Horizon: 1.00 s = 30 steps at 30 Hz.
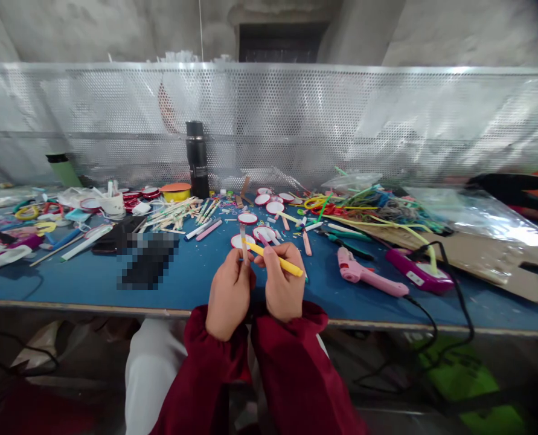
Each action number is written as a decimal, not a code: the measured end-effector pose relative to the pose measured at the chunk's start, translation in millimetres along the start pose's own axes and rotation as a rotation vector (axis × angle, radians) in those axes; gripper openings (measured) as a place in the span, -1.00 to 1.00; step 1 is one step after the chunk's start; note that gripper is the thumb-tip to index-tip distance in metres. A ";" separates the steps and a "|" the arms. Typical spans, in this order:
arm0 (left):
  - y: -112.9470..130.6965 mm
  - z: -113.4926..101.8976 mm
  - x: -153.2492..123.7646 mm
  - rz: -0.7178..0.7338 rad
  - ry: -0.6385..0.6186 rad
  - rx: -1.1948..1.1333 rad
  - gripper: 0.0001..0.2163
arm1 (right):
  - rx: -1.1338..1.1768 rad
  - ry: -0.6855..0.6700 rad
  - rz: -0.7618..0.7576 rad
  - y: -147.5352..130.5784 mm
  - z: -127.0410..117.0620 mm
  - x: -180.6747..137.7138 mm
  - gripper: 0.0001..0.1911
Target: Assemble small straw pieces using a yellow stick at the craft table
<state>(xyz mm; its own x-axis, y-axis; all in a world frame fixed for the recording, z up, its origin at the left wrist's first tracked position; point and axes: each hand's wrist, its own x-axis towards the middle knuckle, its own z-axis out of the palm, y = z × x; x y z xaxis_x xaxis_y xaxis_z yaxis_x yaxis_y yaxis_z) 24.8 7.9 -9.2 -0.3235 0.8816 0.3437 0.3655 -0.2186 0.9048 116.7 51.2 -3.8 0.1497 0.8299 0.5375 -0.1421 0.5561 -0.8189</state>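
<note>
My left hand (229, 294) is closed around a thin pale stick (243, 240) that stands upright from the fist. My right hand (283, 283) pinches a yellow straw (281, 261) that slants down to the right, its left end meeting the stick. Both hands hover over the near edge of the blue table (191, 275). Just beyond them lie white discs with red rims (247, 218) and short pink sticks (305, 241). Dark red sleeves cover both forearms.
A pink glue gun (363, 273) and a purple one (417, 272) with black cords lie to the right. A black bottle (197, 159) stands at the back by the perforated metal screen. Coloured straws, sticks and lids litter the table; cardboard (490, 257) lies at the right.
</note>
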 end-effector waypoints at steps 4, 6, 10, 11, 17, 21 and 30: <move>-1.1 0.5 1.4 -0.004 -0.004 -0.024 -0.77 | 0.022 0.039 0.002 -1.3 0.5 -0.2 -0.72; -1.0 0.4 1.6 -0.006 -0.005 -0.038 -0.78 | 0.042 0.047 -0.002 -2.1 1.0 -0.4 -0.72; -0.2 -0.3 0.3 0.007 -0.004 -0.039 -0.75 | 0.043 0.024 -0.009 -1.9 1.6 -0.2 -0.72; -0.1 -0.3 0.0 0.008 -0.003 -0.040 -0.75 | 0.036 0.020 -0.011 -1.8 1.6 -0.1 -0.72; -1.3 0.3 0.7 0.006 -0.011 -0.032 -0.76 | 0.025 0.034 -0.013 -3.7 2.7 0.4 -0.73; -1.4 0.4 1.2 0.008 -0.010 -0.029 -0.77 | 0.041 0.028 -0.002 -3.6 3.3 0.4 -0.74; 3.0 -1.2 0.0 0.007 -0.015 -0.011 -0.78 | 0.043 0.021 -0.012 -2.4 2.5 1.3 -0.71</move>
<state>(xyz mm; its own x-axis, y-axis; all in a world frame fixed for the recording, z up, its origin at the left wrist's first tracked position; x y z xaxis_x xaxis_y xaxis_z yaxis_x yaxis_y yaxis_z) 24.9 6.7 -6.2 -0.3078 0.8861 0.3466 0.3578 -0.2297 0.9051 114.8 51.1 -0.7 0.1723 0.8222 0.5425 -0.1816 0.5678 -0.8029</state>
